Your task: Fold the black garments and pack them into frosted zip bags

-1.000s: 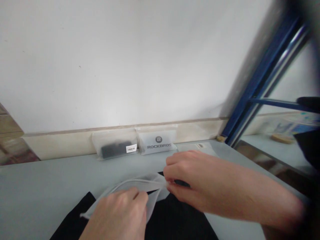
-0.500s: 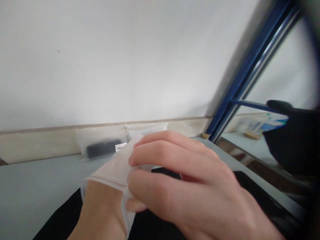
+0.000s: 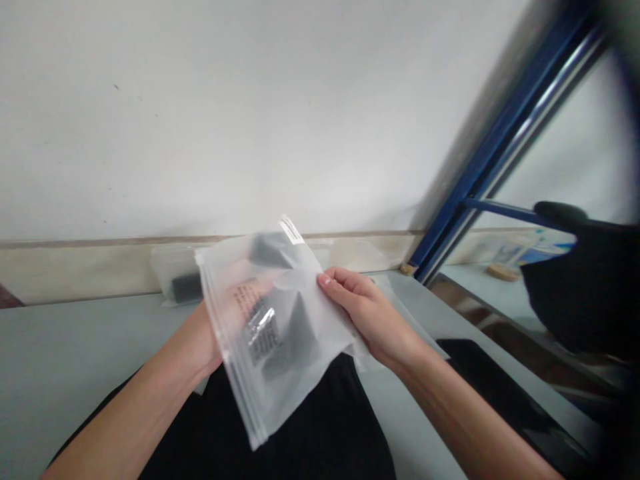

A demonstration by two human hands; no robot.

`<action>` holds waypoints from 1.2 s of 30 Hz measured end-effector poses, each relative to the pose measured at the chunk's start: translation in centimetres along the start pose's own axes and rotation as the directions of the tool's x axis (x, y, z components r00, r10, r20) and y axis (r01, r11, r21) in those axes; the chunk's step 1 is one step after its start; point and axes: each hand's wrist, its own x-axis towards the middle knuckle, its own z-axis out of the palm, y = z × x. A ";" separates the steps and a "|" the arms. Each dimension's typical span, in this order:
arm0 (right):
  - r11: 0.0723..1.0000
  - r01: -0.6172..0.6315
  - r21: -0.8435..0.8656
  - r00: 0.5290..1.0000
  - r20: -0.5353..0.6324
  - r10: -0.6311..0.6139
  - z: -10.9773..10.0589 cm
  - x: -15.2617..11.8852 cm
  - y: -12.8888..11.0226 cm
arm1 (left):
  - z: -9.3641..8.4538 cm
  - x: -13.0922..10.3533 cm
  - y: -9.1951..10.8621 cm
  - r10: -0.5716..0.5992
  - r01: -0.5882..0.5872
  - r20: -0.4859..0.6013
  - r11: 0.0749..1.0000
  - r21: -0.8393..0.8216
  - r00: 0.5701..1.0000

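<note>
A frosted plastic zip bag (image 3: 315, 333) is held up at a tilt before me. It carries printed text and a white barcode label at its top corner, and dark shapes show through it. My right hand (image 3: 357, 297) pinches the bag's right edge between thumb and fingers. My left hand (image 3: 250, 283) shows only dimly through the frosted plastic, its wrist at the zip edge. Whether it is inside or behind the bag I cannot tell, and its fingers are blurred. Black cloth (image 3: 320, 427) spreads below the bag.
On the grey table (image 3: 75, 347), a bagged dark item (image 3: 185, 287) lies against the wall. Clear plastic (image 3: 410, 307) lies beyond my right wrist. A flat black object (image 3: 490, 373) is at the right, near a blue-framed glass panel (image 3: 450, 200).
My hands have moved apart and farther from the camera. The bag, earlier bunched around my left wrist under my right hand, is now spread out flat, with its print and dark shapes showing.
</note>
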 end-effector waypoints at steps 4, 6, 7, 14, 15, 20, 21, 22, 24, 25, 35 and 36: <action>0.991 -0.038 -0.126 0.988 -0.155 0.018 -3.8 -0.6 1.9 | -1.4 -2.5 -0.8 -0.259 0.271 0.103 0.954 -0.128 0.960; 0.980 -0.075 -0.187 0.971 -0.236 0.029 -6.9 -0.9 2.5 | -2.3 -3.9 -1.6 -0.388 0.399 0.096 0.878 -0.266 0.917; 0.970 -0.098 -0.223 0.959 -0.282 0.032 -8.5 -1.0 2.6 | -2.7 -4.5 -2.1 -0.418 0.410 0.056 0.845 -0.343 0.907; 0.801 -0.135 -0.583 0.781 -0.560 -0.276 -10.8 -2.6 1.6 | -3.4 -6.0 -4.8 -0.458 0.400 0.033 0.737 -0.544 0.888; 0.807 -0.086 -0.584 0.804 -0.519 -0.289 -9.0 -3.0 1.4 | -3.0 -5.9 -4.8 -0.427 0.392 0.071 0.734 -0.554 0.901; 0.994 0.090 -0.067 0.992 0.098 -0.083 1.7 -3.8 1.2 | 0.0 -5.0 -4.4 -0.205 0.205 0.051 0.859 -0.468 0.977; 0.998 0.054 0.020 0.993 0.105 -0.056 3.0 -3.8 1.4 | 0.5 -4.9 -4.4 -0.183 0.171 0.014 0.885 -0.433 0.983; 0.996 0.014 0.087 0.997 0.080 -0.020 3.8 -3.7 1.6 | 0.9 -4.8 -4.5 -0.170 0.148 -0.017 0.899 -0.411 0.985; 0.964 -0.109 0.243 0.993 0.063 0.096 4.6 -3.7 2.3 | 1.4 -4.9 -4.8 -0.150 0.123 -0.033 0.901 -0.415 0.988; 0.925 -0.178 0.334 0.983 0.098 0.154 4.9 -3.7 2.7 | 1.5 -5.0 -5.1 -0.135 0.112 -0.024 0.900 -0.421 0.991; 0.943 -0.074 0.325 0.995 -0.033 0.090 5.4 -4.5 4.9 | 1.8 -4.4 -5.4 0.012 0.014 -0.164 0.987 0.159 0.986; 0.935 -0.097 0.342 0.992 -0.044 0.119 5.1 -4.5 4.9 | 1.4 -4.1 -5.4 0.014 0.019 -0.184 0.984 0.175 0.983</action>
